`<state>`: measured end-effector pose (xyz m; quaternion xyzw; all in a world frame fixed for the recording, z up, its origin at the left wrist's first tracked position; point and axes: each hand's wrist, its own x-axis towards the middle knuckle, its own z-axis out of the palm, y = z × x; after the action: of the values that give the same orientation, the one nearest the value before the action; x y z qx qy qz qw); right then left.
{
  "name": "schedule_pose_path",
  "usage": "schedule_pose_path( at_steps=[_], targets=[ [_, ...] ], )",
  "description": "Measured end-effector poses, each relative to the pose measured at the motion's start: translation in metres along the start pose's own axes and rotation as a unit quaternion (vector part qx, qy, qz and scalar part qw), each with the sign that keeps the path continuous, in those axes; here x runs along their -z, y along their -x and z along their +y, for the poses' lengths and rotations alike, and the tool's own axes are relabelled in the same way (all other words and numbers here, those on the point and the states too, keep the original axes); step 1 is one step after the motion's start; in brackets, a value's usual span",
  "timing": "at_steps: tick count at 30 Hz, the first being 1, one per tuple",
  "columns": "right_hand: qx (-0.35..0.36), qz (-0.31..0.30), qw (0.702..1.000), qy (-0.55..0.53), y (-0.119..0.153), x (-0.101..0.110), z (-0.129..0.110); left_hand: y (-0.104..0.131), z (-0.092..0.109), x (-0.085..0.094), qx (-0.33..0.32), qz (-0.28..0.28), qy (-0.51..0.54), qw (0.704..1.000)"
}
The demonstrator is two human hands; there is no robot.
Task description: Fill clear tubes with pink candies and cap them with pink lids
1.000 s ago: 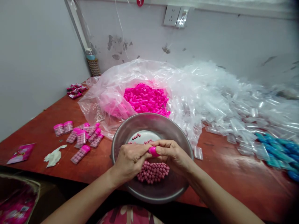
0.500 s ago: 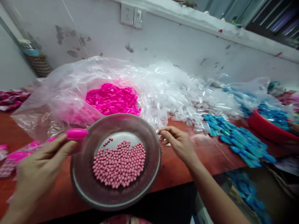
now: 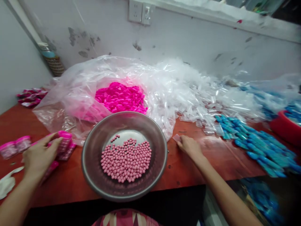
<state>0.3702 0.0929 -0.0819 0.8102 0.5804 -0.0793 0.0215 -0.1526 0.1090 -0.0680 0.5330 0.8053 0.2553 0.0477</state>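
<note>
My left hand (image 3: 41, 155) is closed, with thumb and fingers pinching a bright pink cap (image 3: 65, 135) at the left of the table. Clear containers of pink beads with pink caps (image 3: 67, 153) lie under and beside those fingers; whether the held cap sits on one is hard to tell. My right hand (image 3: 191, 148) rests low over the table, right of the bowl, its fingers closed on a small clear plastic container (image 3: 176, 137). Between both hands stands a grey metal bowl (image 3: 94, 175) with round pink beads (image 3: 127, 163) in its bottom.
Behind the bowl, a clear plastic bag holds pink caps (image 3: 121, 97). Clear plastic containers (image 3: 199, 97) heap up to its right. Blue-filled tubes (image 3: 263, 147) and a red basin (image 3: 285, 128) are at the right. Two pink-capped containers (image 3: 15, 147) stand far left, near a white cloth (image 3: 7, 185).
My left hand has moved left and down with the pink cap, to the filled containers. The right hand stays beside the bowl and now shows a clear container at its fingertips. The view has shifted left.
</note>
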Motion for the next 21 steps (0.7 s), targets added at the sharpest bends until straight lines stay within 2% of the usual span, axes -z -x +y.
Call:
schedule_pose_path(
  at_steps=[4, 6, 8, 10, 12, 15, 18, 21],
  targets=[
    [0.038, -0.019, 0.999, -0.032, -0.006, 0.022, 0.015, 0.016, 0.023, 0.008, -0.024, 0.031, 0.049, 0.998],
    [0.045, 0.013, 0.992, -0.118, -0.001, 0.042, 0.012, 0.025, 0.03, 0.01, -0.052, 0.057, 0.096, 0.992],
    [0.085, 0.062, 0.963, -0.249, 0.01, 0.064, -0.006, 0.036, 0.041, 0.013, -0.089, 0.067, 0.143, 0.983],
    [0.189, 0.055, 0.927, -0.32, 0.021, 0.082, -0.039, 0.05, 0.057, 0.017, -0.127, 0.064, 0.186, 0.972],
    [0.302, -0.04, 0.917, -0.258, 0.025, 0.089, -0.08, 0.063, 0.074, 0.017, -0.172, 0.049, 0.221, 0.959],
    [0.391, -0.106, 0.913, -0.043, 0.011, 0.077, -0.135, 0.079, 0.091, 0.012, -0.225, 0.001, 0.26, 0.939],
    [0.407, -0.128, 0.9, 0.084, -0.01, 0.054, -0.165, 0.086, 0.094, 0.002, -0.252, -0.013, 0.28, 0.926],
    [0.407, -0.153, 0.894, 0.103, -0.024, 0.039, -0.179, 0.087, 0.091, -0.004, -0.267, -0.002, 0.29, 0.919]
  ],
)
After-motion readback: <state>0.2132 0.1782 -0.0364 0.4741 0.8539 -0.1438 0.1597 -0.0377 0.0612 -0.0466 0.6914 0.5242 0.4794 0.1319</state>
